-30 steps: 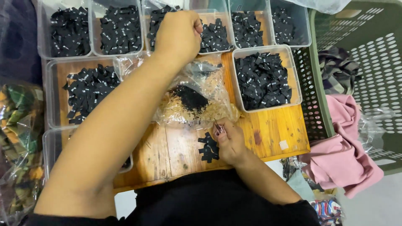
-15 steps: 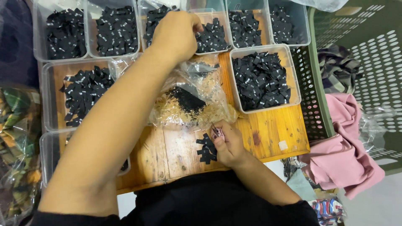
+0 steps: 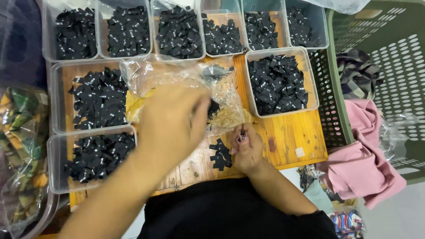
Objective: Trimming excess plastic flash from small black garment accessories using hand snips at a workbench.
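Landmark: wooden board [image 3: 287, 137], lying centre of view, bare only at its near right part.

Green perforated crate [image 3: 380, 66] standing just right of board, w/ plaid cloth [image 3: 358, 73] lying inside and pink fabric [image 3: 367, 155] spilling over its near edge.

Clear bag of patterned green cloth [image 3: 22, 150] sitting left of board.

Clear plastic tubs covering most of board, each holding small black tags: six lining far edge, e.g. far-left tub [image 3: 75, 33]; two stacking down left side, mid-left tub [image 3: 95, 99] and near-left tub [image 3: 95, 155]; one tub at right [image 3: 279, 82], touching crate side.

Crinkled clear plastic bag [image 3: 177, 73] lying mid-board betw. left tubs and right tub, w/ pale straw-like shreds [image 3: 228, 115] showing at its near right side.

Left hand [image 3: 172, 121] hovering over bag near board centre, blurring w/ motion, fingers loosely curling downward; contents of grip: can't tell.

Right hand [image 3: 245, 148] resting on near edge of board, just right of a little pile of black tags [image 3: 220, 154], fingers pinching closed on a tiny item at fingertips; too small to tell what it is.

Loose pile lying on bare wood at near-centre of board, betw. the two hands, touching neither tub.
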